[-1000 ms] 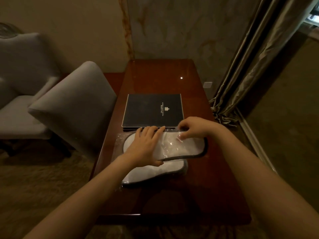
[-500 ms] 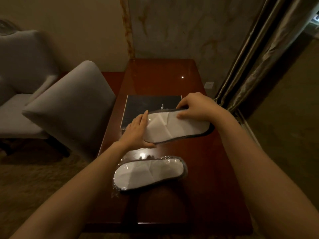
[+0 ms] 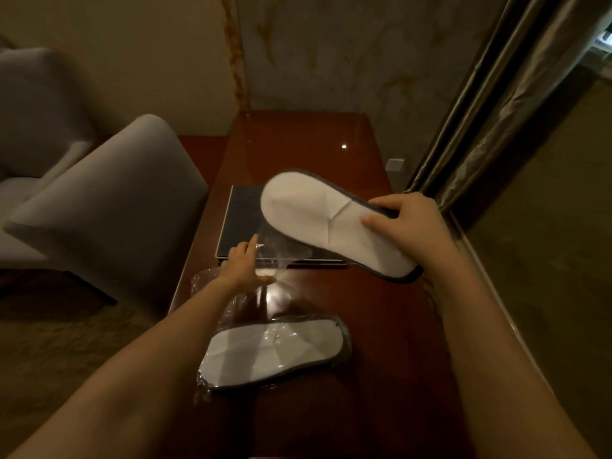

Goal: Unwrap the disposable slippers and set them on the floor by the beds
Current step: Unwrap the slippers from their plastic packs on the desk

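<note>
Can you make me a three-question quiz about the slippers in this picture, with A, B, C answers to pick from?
1. Where is the slipper that has no wrapper on it?
A. on the chair
B. held up in the right hand
C. on the carpet

2. How many slippers can you see?
A. one
B. two
C. four

3. What is the slipper on the table like?
A. inside clear plastic
B. folded in half
C. standing upright

Answers: 1 B, the right hand grips it above the dark folder. 2 B, one is held up and one lies on the table. 3 A, crinkled shiny plastic covers it while the left hand pulls away an empty wrapper.
</note>
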The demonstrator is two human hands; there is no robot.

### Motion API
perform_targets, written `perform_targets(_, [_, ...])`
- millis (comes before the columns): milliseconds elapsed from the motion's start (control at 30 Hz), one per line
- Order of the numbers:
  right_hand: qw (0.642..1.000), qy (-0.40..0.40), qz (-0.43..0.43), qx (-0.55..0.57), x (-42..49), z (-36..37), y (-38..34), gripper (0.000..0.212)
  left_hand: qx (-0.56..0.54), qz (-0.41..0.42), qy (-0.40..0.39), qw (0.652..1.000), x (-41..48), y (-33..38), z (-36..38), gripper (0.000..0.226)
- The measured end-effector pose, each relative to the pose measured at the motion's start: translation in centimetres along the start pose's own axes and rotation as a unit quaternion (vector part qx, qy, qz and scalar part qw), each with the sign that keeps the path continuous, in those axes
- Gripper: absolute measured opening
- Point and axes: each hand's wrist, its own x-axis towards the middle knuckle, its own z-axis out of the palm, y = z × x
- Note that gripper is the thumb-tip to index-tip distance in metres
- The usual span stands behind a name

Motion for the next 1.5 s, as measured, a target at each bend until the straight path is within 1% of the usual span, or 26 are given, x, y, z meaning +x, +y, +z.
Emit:
perform_targets(67, [0.996, 0.030, 0.036, 0.076, 0.1, 1.3, 0.9, 0.029, 0.013, -0.014, -0.011, 1.000, 0.5, 0.5, 0.5, 0.117])
perform_targets(167, [0.977, 0.014, 0.112, 0.180, 0.9, 4.7, 2.4, 0.030, 0.015, -0.011, -0.001, 1.000, 1.3, 2.2, 1.0, 0.127])
perform_targets(233, [0.964, 0.010, 0.148, 0.223, 1.4, 7.4, 3.3, 0.030, 0.014, -0.004, 0.003, 1.000, 1.9, 3.3, 1.3, 0.132])
perform_targets(333, [0.953, 0.013, 0.179, 0.242, 2.3, 11.2, 4.7, 0.028, 0.013, 0.011, 0.006, 1.000, 2.8, 4.1, 1.8, 0.134])
perform_targets(433, [0.947, 0.014, 0.219, 0.233, 2.8, 14.3, 6.2, 0.032, -0.002, 0.013, -0.001, 1.000, 3.3, 4.1, 2.5, 0.135])
perform_targets(533, [0.947, -0.009, 0.244, 0.211, 2.8, 16.7, 7.6, 0.036, -0.038, 0.020, -0.023, 0.999, 3.6, 3.6, 3.1, 0.133])
perform_targets(633, [0.952, -0.034, 0.243, 0.182, 2.2, 18.4, 8.8, 0.032, -0.075, 0.043, -0.033, 0.996, 2.9, 2.9, 3.7, 0.124])
perform_targets(733, [0.959, -0.045, 0.246, 0.130, 1.9, 19.6, 9.7, 0.032, -0.068, 0.081, 0.002, 0.994, 0.7, 2.9, 4.3, 0.099])
perform_targets(800, [0.967, -0.046, 0.241, 0.070, 1.7, 20.1, 10.2, 0.032, -0.046, 0.151, 0.065, 0.985, -1.5, 3.3, 5.1, 0.078])
perform_targets(833, [0.971, -0.044, 0.232, 0.038, 1.6, 20.3, 10.3, 0.032, -0.040, 0.191, 0.084, 0.977, -2.6, 3.6, 5.7, 0.071])
perform_targets(867, [0.974, -0.036, 0.221, 0.011, 1.6, 20.5, 10.5, 0.032, -0.026, 0.229, 0.084, 0.970, -3.7, 3.8, 6.4, 0.069])
perform_targets(900, [0.976, -0.026, 0.214, -0.009, 1.6, 20.6, 10.6, 0.032, 0.002, 0.253, 0.056, 0.966, -4.7, 4.0, 7.2, 0.073])
perform_targets(933, [0.977, -0.015, 0.209, -0.022, 1.6, 20.8, 10.6, 0.032, 0.039, 0.259, 0.010, 0.965, -5.7, 4.2, 8.0, 0.083])
perform_targets(1000, [0.978, -0.003, 0.207, -0.029, 1.6, 21.0, 10.8, 0.033, 0.105, 0.247, -0.072, 0.960, -7.1, 4.0, 9.8, 0.108])
perform_targets(1033, [0.978, -0.005, 0.207, -0.026, 1.6, 21.1, 10.9, 0.034, 0.126, 0.242, -0.095, 0.957, -7.6, 3.8, 10.6, 0.118])
perform_targets(1100, [0.978, -0.014, 0.208, -0.002, 1.6, 21.0, 11.0, 0.035, 0.163, 0.237, -0.117, 0.951, -8.1, 3.8, 11.4, 0.129])
perform_targets(1167, [0.977, -0.009, 0.209, 0.047, 1.2, 20.7, 11.0, 0.035, 0.182, 0.225, -0.121, 0.950, -8.2, 4.0, 11.4, 0.131])
perform_targets(1233, [0.974, 0.014, 0.207, 0.091, 0.0, 19.8, 11.0, 0.035, 0.184, 0.211, -0.121, 0.952, -8.2, 4.3, 11.2, 0.128])
perform_targets(1300, [0.981, 0.019, 0.180, 0.076, -2.3, 18.7, 11.3, 0.033, 0.175, 0.206, -0.116, 0.956, -8.3, 4.5, 10.8, 0.120])
perform_targets(1333, [0.986, 0.004, 0.160, 0.053, -3.9, 18.2, 11.6, 0.031, 0.168, 0.204, -0.108, 0.959, -8.4, 4.6, 10.6, 0.116])
perform_targets(1400, [0.991, -0.058, 0.122, 0.011, -7.2, 17.3, 11.8, 0.029, 0.156, 0.203, -0.091, 0.962, -8.5, 4.6, 10.4, 0.111])
perform_targets(1467, [0.988, -0.125, 0.094, -0.004, -10.1, 17.1, 11.3, 0.034, 0.149, 0.208, -0.079, 0.963, -8.7, 4.7, 10.2, 0.110])
perform_targets(1500, [0.986, -0.139, 0.088, -0.004, -11.2, 17.1, 11.0, 0.036, 0.147, 0.212, -0.075, 0.963, -8.9, 4.7, 10.2, 0.109])
